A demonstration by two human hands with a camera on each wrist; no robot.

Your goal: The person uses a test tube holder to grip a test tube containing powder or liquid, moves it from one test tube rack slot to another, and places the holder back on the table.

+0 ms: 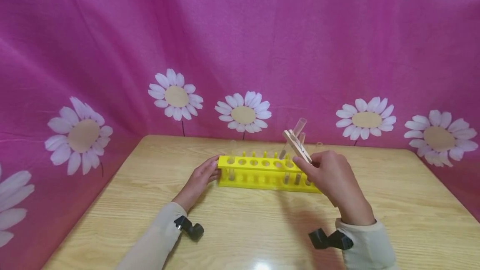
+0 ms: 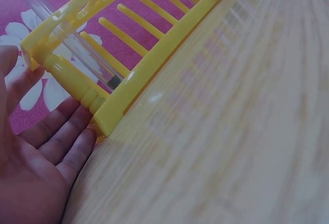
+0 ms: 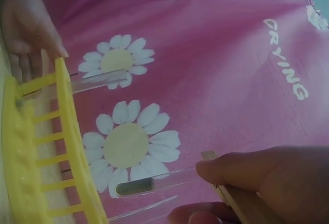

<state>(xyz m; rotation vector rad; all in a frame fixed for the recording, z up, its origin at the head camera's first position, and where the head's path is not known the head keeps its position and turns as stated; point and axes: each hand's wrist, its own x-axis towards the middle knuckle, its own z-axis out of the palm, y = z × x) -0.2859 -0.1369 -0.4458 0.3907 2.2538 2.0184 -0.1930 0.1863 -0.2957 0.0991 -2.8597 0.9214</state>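
My left hand (image 1: 200, 178) touches the left end of a yellow test tube rack (image 1: 258, 185); in the left wrist view its nearly straight fingers (image 2: 72, 136) rest against the end post. My right hand (image 1: 337, 178) grips a wooden test tube holder (image 1: 300, 148) above the right part of the rack. Clamped in the holder, a clear test tube (image 1: 299, 127) tilts with its mouth up to the right. Dark material (image 3: 134, 186) fills its lower end in the right wrist view. Another tube (image 1: 231, 174) stands in the leftmost hole; several more stand at the right end, partly behind my right hand.
The rack stands on a light wood table (image 1: 232, 224), toward its back edge. Behind and to the sides hangs a pink cloth (image 1: 300, 45) printed with white daisies. A row of yellow pegs (image 1: 254, 154) rises along the rack's back.
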